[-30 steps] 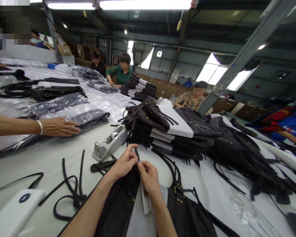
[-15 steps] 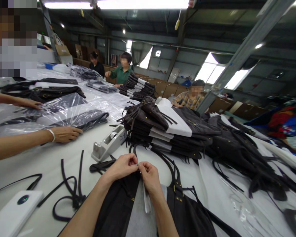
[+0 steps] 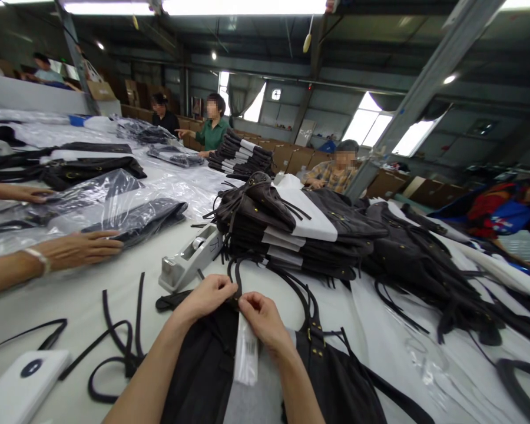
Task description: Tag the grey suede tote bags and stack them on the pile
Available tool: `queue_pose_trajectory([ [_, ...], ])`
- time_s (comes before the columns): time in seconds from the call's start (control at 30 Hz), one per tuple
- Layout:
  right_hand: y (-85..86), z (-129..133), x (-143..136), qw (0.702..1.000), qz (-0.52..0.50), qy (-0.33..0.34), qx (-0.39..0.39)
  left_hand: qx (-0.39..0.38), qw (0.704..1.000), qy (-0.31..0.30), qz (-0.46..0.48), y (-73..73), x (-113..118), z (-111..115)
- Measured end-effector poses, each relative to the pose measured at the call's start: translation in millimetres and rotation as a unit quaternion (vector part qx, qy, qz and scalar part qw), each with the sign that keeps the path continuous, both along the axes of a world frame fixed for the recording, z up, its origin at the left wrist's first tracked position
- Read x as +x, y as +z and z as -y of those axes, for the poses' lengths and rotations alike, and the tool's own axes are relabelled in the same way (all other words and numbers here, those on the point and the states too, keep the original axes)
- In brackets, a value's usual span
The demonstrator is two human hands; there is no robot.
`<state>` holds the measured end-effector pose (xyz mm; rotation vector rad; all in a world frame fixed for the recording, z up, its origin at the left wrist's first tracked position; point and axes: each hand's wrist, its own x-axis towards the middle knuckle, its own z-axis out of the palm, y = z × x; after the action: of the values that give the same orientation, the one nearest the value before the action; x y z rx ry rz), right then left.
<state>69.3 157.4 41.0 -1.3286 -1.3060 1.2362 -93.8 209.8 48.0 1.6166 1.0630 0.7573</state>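
Observation:
A black bag [image 3: 198,365] with a pale paper sheet [image 3: 251,406] across its middle lies in front of me. My left hand [image 3: 214,294] pinches at the bag's top edge near a strap; what sits between its fingertips is too small to tell. Close beside it, my right hand [image 3: 260,318] has its thumb and fingers pressed together at the upper end of a white tag in clear plastic [image 3: 246,353]. The tag hangs down over the paper. Dark handles [image 3: 307,300] loop behind my right hand.
Beyond my hands stand a tape dispenser [image 3: 189,259] and a stack of black bags [image 3: 291,235]. At left are a co-worker's hands [image 3: 79,250] on a plastic-wrapped bag [image 3: 136,221], loose black straps [image 3: 126,347] and a white device [image 3: 24,383]. More bags [image 3: 424,271] lie right.
The tag has swung round to show its face below my right fingers. My left hand has shifted slightly back from my right. The co-worker's near hand has moved left and spread flat.

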Motion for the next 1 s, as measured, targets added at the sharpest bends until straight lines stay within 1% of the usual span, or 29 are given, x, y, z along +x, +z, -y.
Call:
queue_pose_trajectory([
  [0.03, 2.6, 2.0, 1.5, 0.999, -0.022, 0.013, -0.023, -0.040, 0.997, 0.013, 0.059, -1.1, -1.6, -1.7],
  [0.07, 4.3, 3.7, 2.8, 0.998, -0.046, 0.021, -0.045, -0.088, 0.988, 0.025, 0.122, -2.6, -3.4, -3.4],
  [0.1, 4.9, 4.8, 3.8, 0.995, -0.068, 0.026, -0.061, -0.139, 0.972, 0.033, 0.189, -4.4, -5.2, -5.1],
  [0.13, 4.7, 5.4, 4.4, 0.993, -0.086, 0.028, -0.069, -0.190, 0.946, 0.041, 0.258, -6.2, -7.2, -6.9],
  [0.17, 3.8, 5.5, 4.7, 0.992, -0.102, 0.027, -0.070, -0.240, 0.912, 0.046, 0.329, -7.8, -9.2, -8.6],
  [0.23, 1.4, 4.8, 4.5, 0.989, -0.129, 0.021, -0.075, -0.332, 0.826, 0.054, 0.453, -10.3, -13.1, -11.7],
  [0.27, 0.5, 4.3, 4.4, 0.986, -0.145, 0.017, -0.083, -0.364, 0.789, 0.057, 0.492, -11.0, -14.8, -13.1],
  [0.3, 0.0, 4.1, 4.4, 0.983, -0.162, 0.012, -0.091, -0.386, 0.762, 0.063, 0.516, -11.4, -16.3, -14.1],
  [0.33, 0.1, 4.2, 4.7, 0.979, -0.182, 0.009, -0.094, -0.399, 0.750, 0.070, 0.524, -11.6, -17.5, -14.9],
  [0.37, 0.5, 4.5, 5.2, 0.975, -0.201, 0.010, -0.092, -0.404, 0.748, 0.077, 0.520, -11.6, -18.5, -15.3],
  [0.43, 1.5, 5.6, 6.2, 0.972, -0.223, 0.031, -0.069, -0.400, 0.762, 0.086, 0.502, -11.5, -19.8, -15.0],
  [0.53, -0.7, 5.9, 5.6, 0.977, -0.204, 0.050, -0.024, -0.390, 0.785, 0.080, 0.475, -11.2, -19.9, -12.5],
  [0.6, -5.3, 4.0, 2.9, 0.984, -0.176, 0.024, -0.001, -0.377, 0.804, 0.067, 0.455, -10.8, -18.5, -10.5],
  [0.67, -10.3, 1.0, -0.8, 0.987, -0.157, -0.025, 0.009, -0.356, 0.828, 0.061, 0.430, -10.7, -16.0, -8.8],
  [0.73, -13.6, -2.0, -4.2, 0.986, -0.150, -0.076, 0.019, -0.332, 0.848, 0.060, 0.409, -11.2, -12.9, -7.7],
  [0.8, -14.7, -4.2, -6.5, 0.980, -0.155, -0.118, 0.029, -0.314, 0.861, 0.057, 0.397, -12.2, -10.1, -7.2],
  [0.87, -14.7, -5.8, -8.0, 0.975, -0.170, -0.136, 0.036, -0.301, 0.868, 0.046, 0.392, -13.4, -7.8, -7.0],
  [1.0, -16.0, -8.9, -9.7, 0.973, -0.186, -0.137, 0.029, -0.273, 0.881, 0.014, 0.386, -14.4, -3.9, -6.1],
])
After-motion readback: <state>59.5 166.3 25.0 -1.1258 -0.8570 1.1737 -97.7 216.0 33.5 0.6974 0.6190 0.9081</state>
